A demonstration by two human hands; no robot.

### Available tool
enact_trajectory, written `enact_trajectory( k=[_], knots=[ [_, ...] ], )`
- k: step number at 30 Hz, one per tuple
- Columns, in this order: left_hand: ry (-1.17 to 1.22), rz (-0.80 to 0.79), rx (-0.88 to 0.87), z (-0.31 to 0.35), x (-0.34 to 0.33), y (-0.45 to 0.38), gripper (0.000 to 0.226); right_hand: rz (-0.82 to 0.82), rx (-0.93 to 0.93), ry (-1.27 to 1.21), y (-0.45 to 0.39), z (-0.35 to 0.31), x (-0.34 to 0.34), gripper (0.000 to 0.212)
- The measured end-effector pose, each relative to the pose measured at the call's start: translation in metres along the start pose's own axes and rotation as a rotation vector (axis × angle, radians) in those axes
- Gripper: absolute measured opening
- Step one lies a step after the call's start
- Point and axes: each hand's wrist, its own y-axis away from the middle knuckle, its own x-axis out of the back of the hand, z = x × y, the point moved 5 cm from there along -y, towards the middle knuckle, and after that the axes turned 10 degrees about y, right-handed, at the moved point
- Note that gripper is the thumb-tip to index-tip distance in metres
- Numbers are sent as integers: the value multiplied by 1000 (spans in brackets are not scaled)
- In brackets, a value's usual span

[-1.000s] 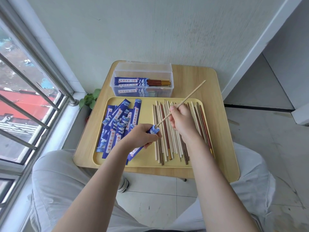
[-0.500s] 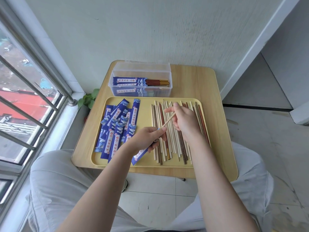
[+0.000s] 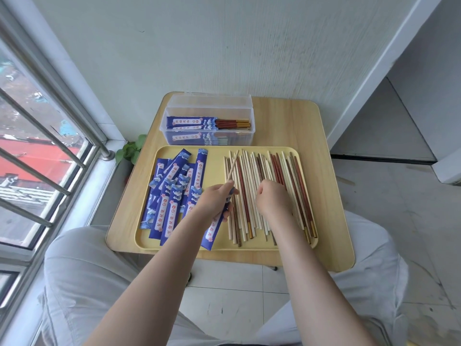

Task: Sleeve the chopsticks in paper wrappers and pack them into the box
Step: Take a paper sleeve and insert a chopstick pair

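I note the right hand [image 3: 273, 198] has released the pale chopstick [image 3: 232, 168], now fist-curled over the loose chopsticks [image 3: 264, 193]; left hand [image 3: 215, 199] grips the blue wrapper [image 3: 215, 228], one stick sleeved, its mate pending.

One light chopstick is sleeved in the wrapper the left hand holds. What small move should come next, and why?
Probably the right hand should pick a matching light chopstick from the loose chopsticks beneath it. The wrapper gripped by the left hand shows only one chopstick sticking out, while the sleeved sets in the box show several ends each. Whether the right hand's curled fingers already hold one is unclear.
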Motion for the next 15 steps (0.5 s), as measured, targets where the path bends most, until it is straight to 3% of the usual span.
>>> enact_trajectory(
  k=[8,15],
  knots=[
    [-42,125,30,-11,16,-9,39,-17,-23,-42,-1,-11,-6,14],
    [-41,130,33,-13,21,-12,37,-111,-40,73,0,-18,-4,13]
  ],
)
